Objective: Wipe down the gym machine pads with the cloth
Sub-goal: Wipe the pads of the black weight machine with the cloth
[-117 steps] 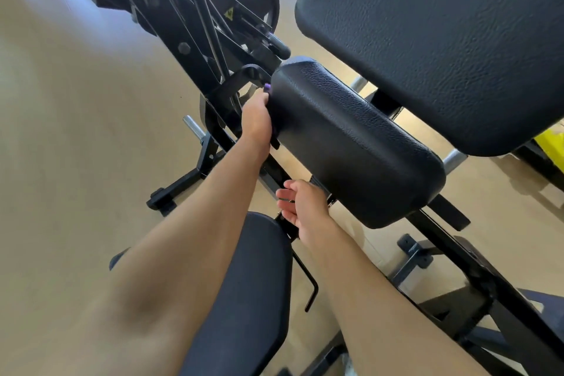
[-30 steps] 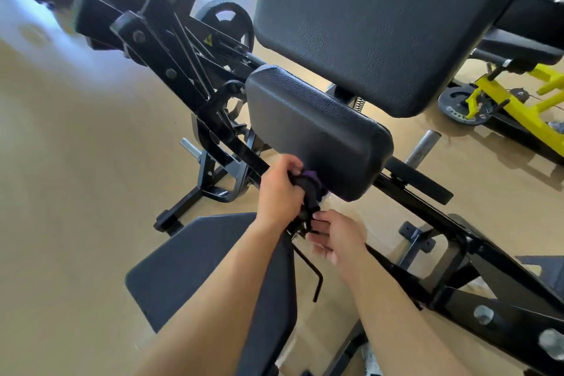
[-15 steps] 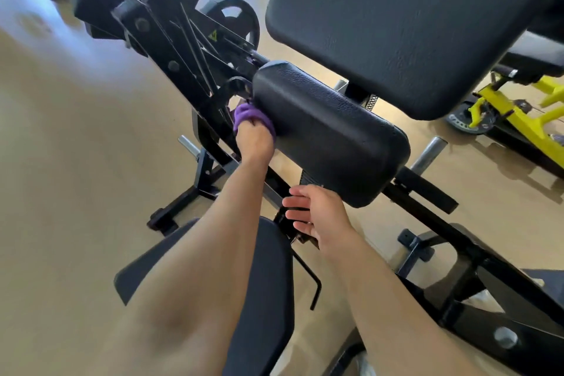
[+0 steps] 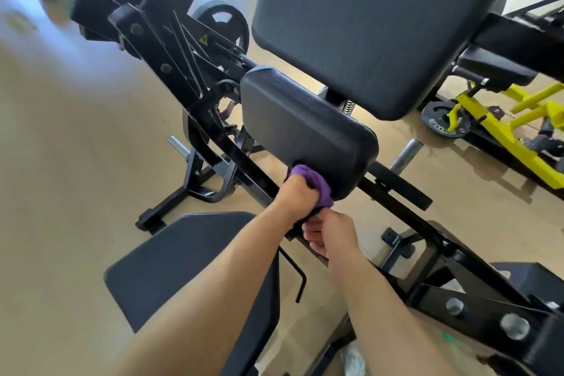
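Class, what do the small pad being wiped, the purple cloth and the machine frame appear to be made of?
Small pad: likely vinyl or leatherette over padding, with a pebbled matt grain.
Purple cloth: soft fabric, bunched in folds.
Frame: apparently metal, glossy black coating with highlights.

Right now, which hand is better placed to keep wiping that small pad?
The left hand: it grips the purple cloth, pressed against the small pad's near edge. The right hand is lower, on the black frame, without the cloth.
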{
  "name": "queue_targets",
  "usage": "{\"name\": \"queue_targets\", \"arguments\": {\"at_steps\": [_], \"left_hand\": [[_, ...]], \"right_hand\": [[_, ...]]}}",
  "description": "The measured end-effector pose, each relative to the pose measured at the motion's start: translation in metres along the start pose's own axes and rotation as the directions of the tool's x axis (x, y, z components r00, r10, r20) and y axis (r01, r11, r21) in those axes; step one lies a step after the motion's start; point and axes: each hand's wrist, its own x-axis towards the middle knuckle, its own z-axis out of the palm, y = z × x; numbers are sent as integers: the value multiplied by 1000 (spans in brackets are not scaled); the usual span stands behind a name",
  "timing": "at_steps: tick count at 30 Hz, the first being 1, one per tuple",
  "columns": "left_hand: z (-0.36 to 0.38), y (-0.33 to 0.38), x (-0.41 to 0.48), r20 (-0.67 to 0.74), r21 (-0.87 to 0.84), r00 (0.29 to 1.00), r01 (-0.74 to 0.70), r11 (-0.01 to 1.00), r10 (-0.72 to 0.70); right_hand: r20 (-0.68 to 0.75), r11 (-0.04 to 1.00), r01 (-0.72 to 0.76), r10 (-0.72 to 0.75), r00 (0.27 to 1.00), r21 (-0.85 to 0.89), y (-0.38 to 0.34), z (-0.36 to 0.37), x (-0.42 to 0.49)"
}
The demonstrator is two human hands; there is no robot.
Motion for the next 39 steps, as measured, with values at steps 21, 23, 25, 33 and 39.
{"name": "queue_targets", "arguments": {"at_steps": [21, 23, 25, 33, 39], "left_hand": [[42, 38, -94, -414, 75, 814, -416, 906, 408], [38, 17, -110, -490, -40, 841, -286, 957, 231], [36, 3, -136, -524, -149, 846, -200, 968, 94], [28, -18, -225, -326, -583, 924, -29, 812, -200], [23, 2, -285, -291, -648, 949, -103, 755, -120]], "right_hand": [[-22, 777, 237, -306, 952, -584, 25, -44, -28], [30, 999, 6, -7, 1000, 42, 34, -44, -30], [67, 994, 17, -25, 997, 110, 47, -42, -46], [280, 983, 76, -121, 952, 169, 51, -56, -130], [335, 961, 259, -276, 901, 96, 63, -67, -193]]}}
